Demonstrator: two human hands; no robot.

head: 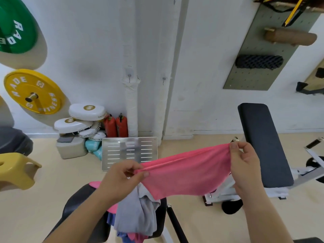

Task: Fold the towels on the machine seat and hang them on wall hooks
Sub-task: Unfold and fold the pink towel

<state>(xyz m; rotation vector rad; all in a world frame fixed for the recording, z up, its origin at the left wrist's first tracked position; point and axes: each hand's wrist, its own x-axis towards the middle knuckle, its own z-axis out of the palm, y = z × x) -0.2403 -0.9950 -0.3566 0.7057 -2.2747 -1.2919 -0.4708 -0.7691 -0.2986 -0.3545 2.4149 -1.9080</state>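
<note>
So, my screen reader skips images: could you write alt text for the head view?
The left hand and right hand hold a pink towel stretched above a black machine seat heaped with more towels. Two bare wall hooks are on the wall ahead.

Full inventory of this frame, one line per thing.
pink towel: 1, pink, stretched between both hands
towel pile: 1, grey, blue, pink, on seat
machine seat: 1, black, bottom centre
wall hooks: 2, metal, on white wrapped pipes
weight plates: 2, green and yellow, left wall
white pads: several, white, floor stack
fire extinguishers: 2, red, floor by left pipe
slotted metal plate: 1, silver, against wall
bench pad: 1, black, right
pegboard: 1, grey-green, upper right
foam rollers: 2, brown and black, on pegboard
stool: 1, yellow, left edge
left hand: 1, pinches towel's left end
right hand: 1, pinches towel's right end
</note>
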